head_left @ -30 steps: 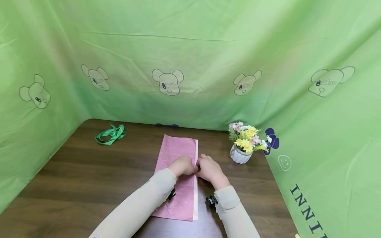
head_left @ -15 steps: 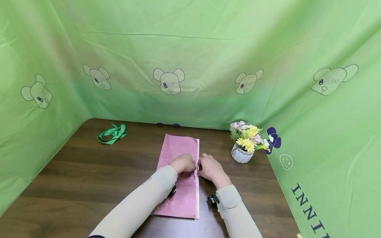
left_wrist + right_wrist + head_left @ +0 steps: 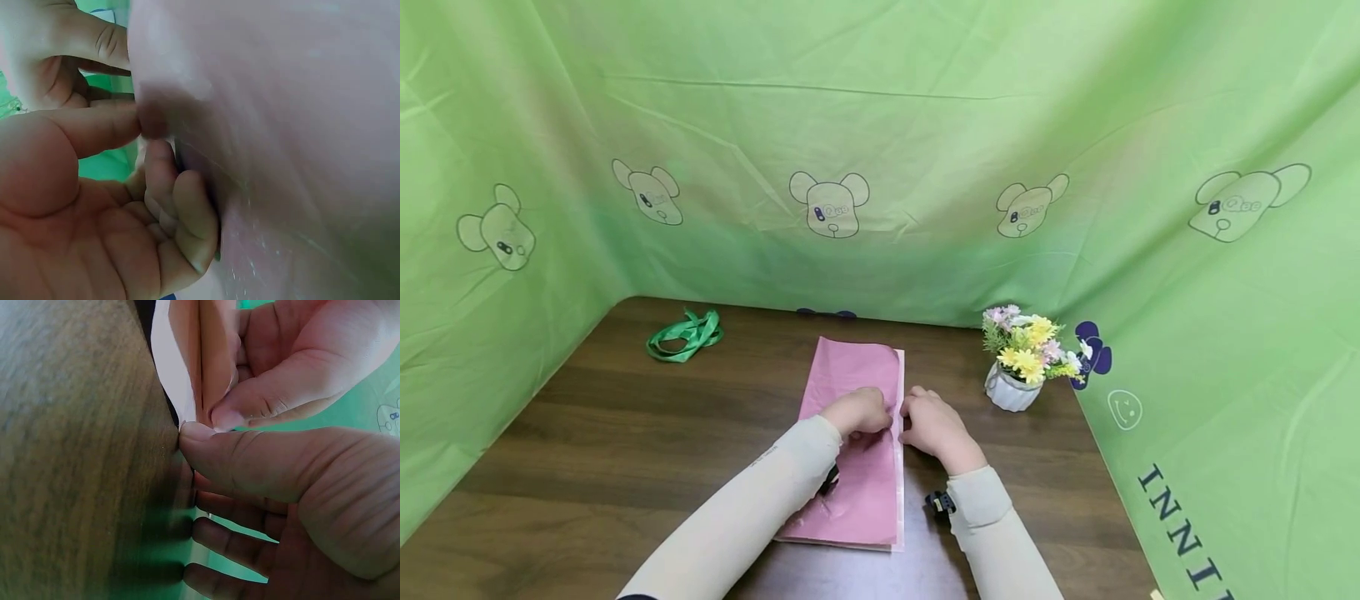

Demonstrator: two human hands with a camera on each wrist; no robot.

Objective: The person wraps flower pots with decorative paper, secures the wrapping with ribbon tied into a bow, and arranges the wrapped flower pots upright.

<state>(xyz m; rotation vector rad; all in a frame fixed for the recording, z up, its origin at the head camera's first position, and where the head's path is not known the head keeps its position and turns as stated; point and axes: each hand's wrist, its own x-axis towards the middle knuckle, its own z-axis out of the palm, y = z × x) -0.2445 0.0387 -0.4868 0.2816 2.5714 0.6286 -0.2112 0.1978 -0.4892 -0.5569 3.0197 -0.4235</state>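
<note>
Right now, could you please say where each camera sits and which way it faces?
Head: on the head, facing forward and down at pink paper; left hand, right hand, sleeves show.
Left wrist: worn there, facing the paper; left hand near, right hand beyond.
Right wrist: worn there, facing the paper's edge and table; right hand near, left hand beyond.
Both wrist views share the hands and paper.

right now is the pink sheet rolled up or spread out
Spread out: in the head view the pink sheet lies broad and mostly flat on the table. Whether it is folded over, I cannot tell.
</note>
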